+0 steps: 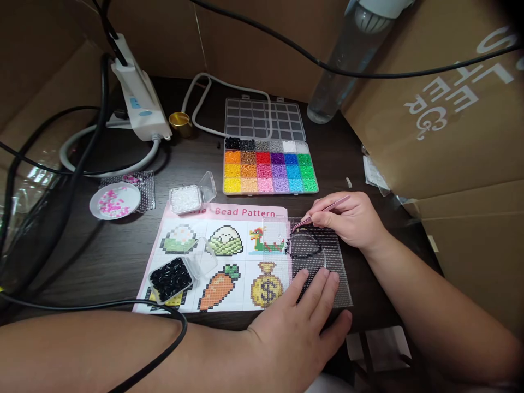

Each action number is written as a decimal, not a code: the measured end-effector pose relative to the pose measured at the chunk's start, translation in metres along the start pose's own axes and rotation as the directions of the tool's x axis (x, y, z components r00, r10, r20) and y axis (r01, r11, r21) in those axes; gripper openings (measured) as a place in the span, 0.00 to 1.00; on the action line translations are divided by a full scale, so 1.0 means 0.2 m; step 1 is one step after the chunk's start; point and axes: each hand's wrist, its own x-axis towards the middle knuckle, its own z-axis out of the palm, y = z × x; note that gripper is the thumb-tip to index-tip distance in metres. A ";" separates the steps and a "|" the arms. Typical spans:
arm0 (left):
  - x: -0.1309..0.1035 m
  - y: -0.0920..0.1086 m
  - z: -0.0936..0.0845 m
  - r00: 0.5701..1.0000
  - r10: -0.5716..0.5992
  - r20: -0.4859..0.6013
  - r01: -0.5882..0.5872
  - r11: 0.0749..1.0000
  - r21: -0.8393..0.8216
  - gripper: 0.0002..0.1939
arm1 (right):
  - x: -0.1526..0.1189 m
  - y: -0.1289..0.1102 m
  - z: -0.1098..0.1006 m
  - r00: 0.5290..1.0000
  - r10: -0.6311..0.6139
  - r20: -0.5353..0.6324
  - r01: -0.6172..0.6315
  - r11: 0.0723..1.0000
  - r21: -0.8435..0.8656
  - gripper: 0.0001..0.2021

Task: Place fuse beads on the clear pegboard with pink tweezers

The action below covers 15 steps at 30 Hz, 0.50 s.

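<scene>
The left hand [297,325], fingers loosely spread, presses the near part of a clear plastic pegboard [340,267], which overlaps the right side of a pink-bordered paper bead-pattern sheet [241,267]. The right hand [350,221] pinches slim pink metal tweezers [323,210], their tips at an outline of small black beads [315,240] on the board.

We are seeing the sheet [244,257] lying near, mid-table [196,158]. On its left part, the near box [171,280] and far box [185,200] are resting. The pegboard [343,281] is overlapping its right edge. Behind, the case [271,166] is lying, the bottle [334,82] standing far right. Left, the dish [96,205] is partly covering a grid [148,191], the power strip [141,103] sitting behind.
</scene>
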 end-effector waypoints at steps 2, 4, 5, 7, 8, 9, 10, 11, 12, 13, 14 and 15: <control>0.00 0.00 0.00 1.000 -0.001 0.003 0.001 1.000 0.003 0.25 | 0.00 0.00 0.00 1.000 0.001 -0.010 -0.001 1.000 0.015 0.07; 0.00 0.00 0.00 1.000 -0.001 0.007 0.001 1.000 0.003 0.25 | 0.00 0.00 0.00 1.000 0.008 -0.007 -0.008 1.000 0.019 0.07; 0.00 0.00 0.00 1.000 0.002 0.010 -0.002 1.000 0.002 0.25 | 0.00 0.00 0.00 1.000 0.010 -0.002 -0.010 1.000 0.017 0.07; 0.00 0.00 0.00 1.000 0.005 0.021 -0.005 1.000 0.002 0.25 | 0.00 0.00 -0.01 1.000 0.012 0.009 -0.012 1.000 0.009 0.07; 0.00 0.00 0.00 1.000 0.006 0.024 -0.006 1.000 0.002 0.25 | -0.01 0.00 -0.01 1.000 0.011 0.012 -0.011 1.000 0.007 0.07; 0.00 0.00 -0.01 1.000 0.005 0.025 -0.005 1.000 0.001 0.25 | -0.01 0.00 -0.01 1.000 0.009 0.010 -0.009 1.000 0.007 0.07; 0.00 0.00 -0.01 1.000 0.004 0.025 -0.004 1.000 0.000 0.25 | -0.01 0.00 -0.01 1.000 0.007 0.006 -0.007 1.000 0.006 0.07; 0.00 0.00 -0.01 1.000 0.003 0.026 -0.003 1.000 0.001 0.25 | -0.01 0.00 -0.01 1.000 0.004 0.000 -0.004 1.000 0.006 0.07; 0.00 0.00 -0.01 1.000 0.003 0.029 -0.003 1.000 0.004 0.24 | -0.01 0.00 -0.01 1.000 0.003 -0.005 -0.003 1.000 0.006 0.07; 0.00 0.00 -0.01 1.000 0.003 0.030 -0.004 1.000 0.006 0.24 | -0.01 -0.01 -0.01 1.000 0.002 -0.010 -0.002 1.000 0.007 0.08; 0.00 -0.01 -0.01 0.999 0.004 0.033 -0.005 1.000 0.008 0.24 | -0.01 -0.01 0.00 1.000 0.002 -0.014 -0.002 1.000 0.009 0.08; 0.00 -0.01 -0.01 0.999 0.007 0.034 -0.008 1.000 0.010 0.24 | -0.01 -0.01 0.00 1.000 0.002 -0.013 -0.002 1.000 0.008 0.08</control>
